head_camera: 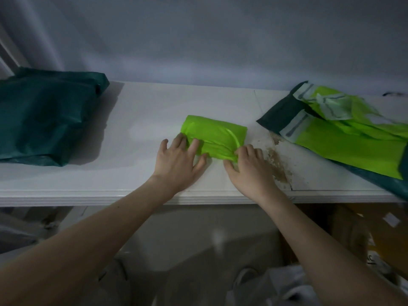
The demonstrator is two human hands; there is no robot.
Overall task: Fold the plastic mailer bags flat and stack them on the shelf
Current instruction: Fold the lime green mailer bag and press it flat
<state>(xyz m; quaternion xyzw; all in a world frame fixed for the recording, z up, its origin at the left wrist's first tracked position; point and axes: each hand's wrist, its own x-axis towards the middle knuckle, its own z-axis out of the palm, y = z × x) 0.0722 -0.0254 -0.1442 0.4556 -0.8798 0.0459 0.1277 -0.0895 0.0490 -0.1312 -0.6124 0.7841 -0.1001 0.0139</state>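
Where the white shelf (pixel 136 120) meets a grey wall, a folded lime mailer bag (pixel 215 134) lies mid-shelf; left hand (pixel 180 162) presses it flat, fingers spread, right hand (pixel 249 167) pinches its corner.

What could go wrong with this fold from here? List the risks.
1. The folded green mailer bulges; the left hand only presses one end, so it may spring open once released.
2. The right hand pinches just the near corner; that small grip could slip on slick plastic.
3. The unfolded mailers hang past the shelf edge at right and might slide off.
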